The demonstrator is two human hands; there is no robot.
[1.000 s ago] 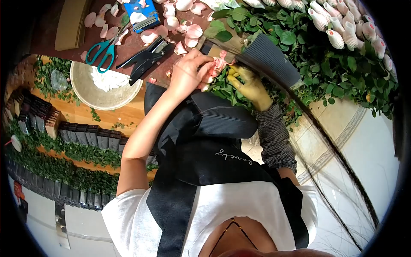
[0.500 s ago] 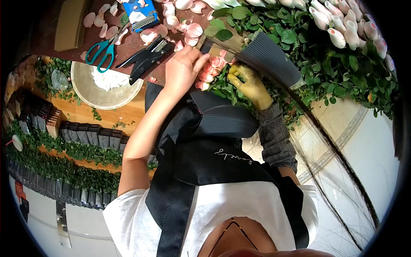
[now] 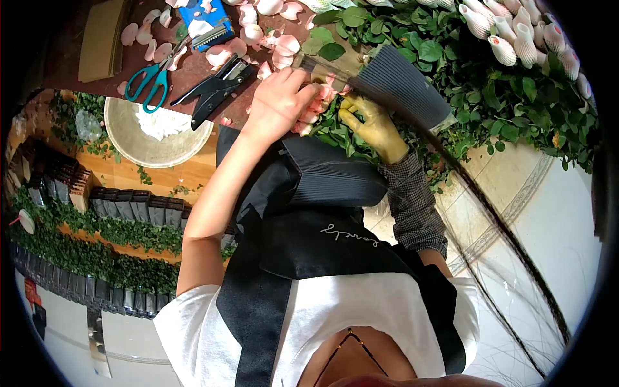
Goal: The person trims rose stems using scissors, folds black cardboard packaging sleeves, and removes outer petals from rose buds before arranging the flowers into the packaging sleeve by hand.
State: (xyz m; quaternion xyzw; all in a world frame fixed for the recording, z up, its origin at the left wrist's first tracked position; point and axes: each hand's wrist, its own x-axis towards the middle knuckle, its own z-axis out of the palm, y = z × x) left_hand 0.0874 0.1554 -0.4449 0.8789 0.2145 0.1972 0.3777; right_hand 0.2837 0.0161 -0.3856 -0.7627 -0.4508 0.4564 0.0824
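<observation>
My bare left hand (image 3: 276,106) is at the pink roses (image 3: 311,115), its fingers bent over the edge of the blooms and partly hiding them. What its fingertips pinch is hidden. My right hand (image 3: 374,128), in a yellow glove, curls around the leafy rose stems (image 3: 342,132) just beside the blooms. A black ridged wrapper (image 3: 338,177) lies against my lap below the roses. Another dark ridged sheet (image 3: 406,87) lies behind my right hand, partly crossed by strands of hair.
On the brown table are teal-handled scissors (image 3: 149,86), a black stapler (image 3: 219,90), a blue box (image 3: 205,26) and loose pink petals (image 3: 285,45). A bowl (image 3: 116,138) with white pieces stands lower left. Roses in white net sleeves (image 3: 503,48) and foliage fill the upper right.
My left hand has turned slightly, its fingers and thumb now further over the blooms. My right hand keeps its hold on the stems. The whole view has shifted slightly left.
</observation>
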